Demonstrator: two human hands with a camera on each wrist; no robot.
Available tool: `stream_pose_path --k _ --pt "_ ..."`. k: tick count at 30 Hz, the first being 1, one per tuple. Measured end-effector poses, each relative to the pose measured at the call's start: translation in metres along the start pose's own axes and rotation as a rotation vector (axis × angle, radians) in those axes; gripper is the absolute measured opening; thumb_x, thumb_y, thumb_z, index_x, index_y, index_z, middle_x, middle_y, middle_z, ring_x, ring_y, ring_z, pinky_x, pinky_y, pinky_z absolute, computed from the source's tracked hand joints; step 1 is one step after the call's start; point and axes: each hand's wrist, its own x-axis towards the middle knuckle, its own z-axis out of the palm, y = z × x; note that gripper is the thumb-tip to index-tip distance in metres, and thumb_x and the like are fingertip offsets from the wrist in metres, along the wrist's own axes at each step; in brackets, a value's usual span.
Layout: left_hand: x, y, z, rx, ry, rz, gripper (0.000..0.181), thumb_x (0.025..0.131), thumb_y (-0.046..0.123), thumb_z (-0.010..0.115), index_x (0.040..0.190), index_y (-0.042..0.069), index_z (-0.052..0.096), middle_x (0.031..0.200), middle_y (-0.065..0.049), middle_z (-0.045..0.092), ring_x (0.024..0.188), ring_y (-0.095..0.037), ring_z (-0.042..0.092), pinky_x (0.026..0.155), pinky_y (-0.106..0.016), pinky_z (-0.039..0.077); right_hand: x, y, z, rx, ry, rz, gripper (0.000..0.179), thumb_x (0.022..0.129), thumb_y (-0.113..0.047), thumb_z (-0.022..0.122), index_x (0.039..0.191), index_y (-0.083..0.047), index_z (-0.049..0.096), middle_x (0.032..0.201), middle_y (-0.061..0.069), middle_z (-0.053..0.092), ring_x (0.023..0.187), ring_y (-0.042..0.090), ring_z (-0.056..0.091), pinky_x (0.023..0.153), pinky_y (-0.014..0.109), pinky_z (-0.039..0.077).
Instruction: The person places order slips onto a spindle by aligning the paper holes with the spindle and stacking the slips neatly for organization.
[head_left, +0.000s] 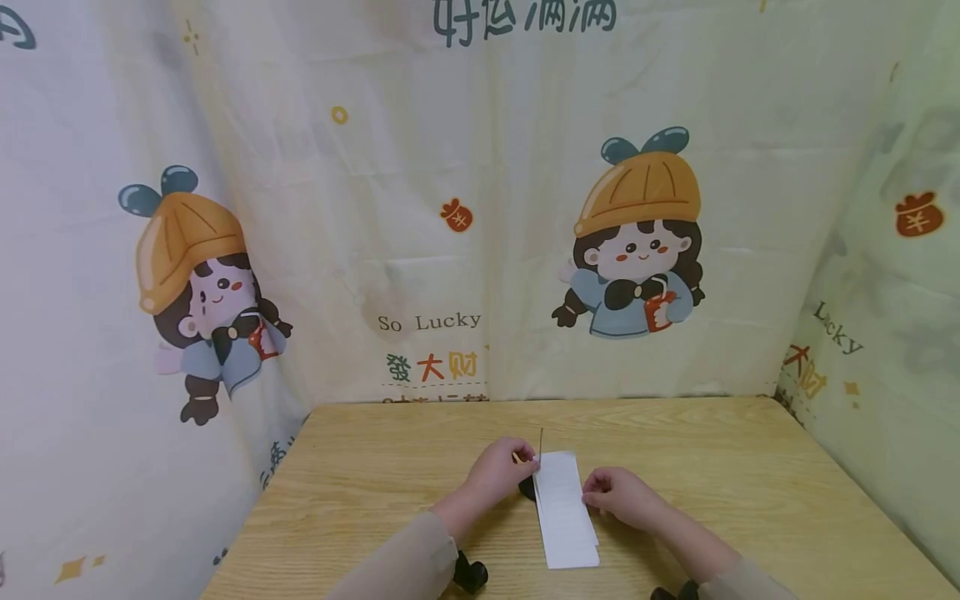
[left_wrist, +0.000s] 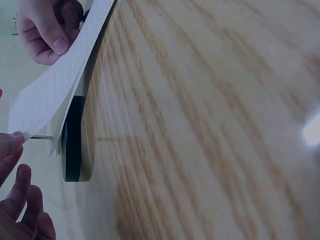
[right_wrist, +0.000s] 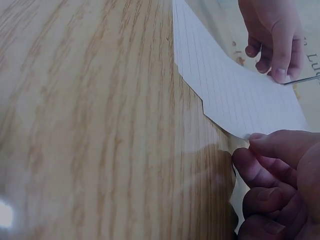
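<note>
A narrow stack of white lined paper slips point(head_left: 566, 517) lies across a black-based spike holder, its thin metal spike point(head_left: 541, 442) standing up at the slips' upper left. The dark base point(left_wrist: 73, 140) shows edge-on beneath the paper in the left wrist view. With thumb and fingertips, my left hand point(head_left: 498, 473) pinches the top slip's far left corner, right beside the spike. On the opposite side, my right hand point(head_left: 624, 498) pinches the slip's right edge. In the right wrist view the top slip point(right_wrist: 245, 95) curves upward, lifted from slips below.
The wooden table point(head_left: 360, 500) runs back to a hanging cloth point(head_left: 525, 250) printed with cartoon figures. More of the cloth closes off the left and right sides. Black wrist gear point(head_left: 470, 573) shows below the left sleeve.
</note>
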Motion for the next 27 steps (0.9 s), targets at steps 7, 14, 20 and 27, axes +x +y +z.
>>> stream_pose_path --k 7,14,20,27 --pt "-0.0001 -0.0016 -0.0012 -0.014 0.002 -0.002 0.008 0.092 0.032 0.072 0.089 0.025 0.068 0.091 0.011 0.057 0.081 -0.012 0.052 0.066 -0.03 0.045 0.0015 -0.0012 0.0011 -0.016 -0.023 -0.022 0.009 0.093 -0.01 0.067 0.085 -0.008 0.063 0.071 0.0 0.058 0.06 0.012 0.05 0.052 0.023 0.041" --pt "-0.0009 0.0 -0.0034 -0.019 0.008 0.0 0.009 0.092 0.032 0.072 0.091 0.024 0.067 0.092 0.01 0.057 0.082 -0.013 0.052 0.067 -0.031 0.046 0.0013 -0.0037 0.0019 -0.047 -0.014 -0.009 0.009 0.092 -0.01 0.068 0.085 -0.008 0.062 0.071 0.0 0.058 0.062 0.015 0.052 0.053 0.025 0.042" --pt "0.0009 -0.0004 -0.0025 0.017 -0.001 0.022 0.009 0.093 0.031 0.071 0.088 0.025 0.067 0.09 0.011 0.057 0.081 -0.011 0.051 0.068 -0.031 0.045 0.0025 -0.0048 0.0036 -0.043 0.003 0.003 0.013 0.089 -0.015 0.073 0.087 -0.009 0.062 0.071 0.0 0.059 0.064 0.016 0.052 0.053 0.025 0.042" --pt "0.0007 -0.0032 0.0003 0.038 -0.006 0.023 0.01 0.093 0.029 0.071 0.085 0.024 0.067 0.088 0.011 0.056 0.079 -0.01 0.051 0.067 -0.03 0.044 0.0037 -0.0047 0.0037 -0.064 0.008 -0.001 0.017 0.088 -0.019 0.075 0.087 -0.01 0.061 0.07 -0.001 0.059 0.063 0.014 0.051 0.054 0.025 0.04"
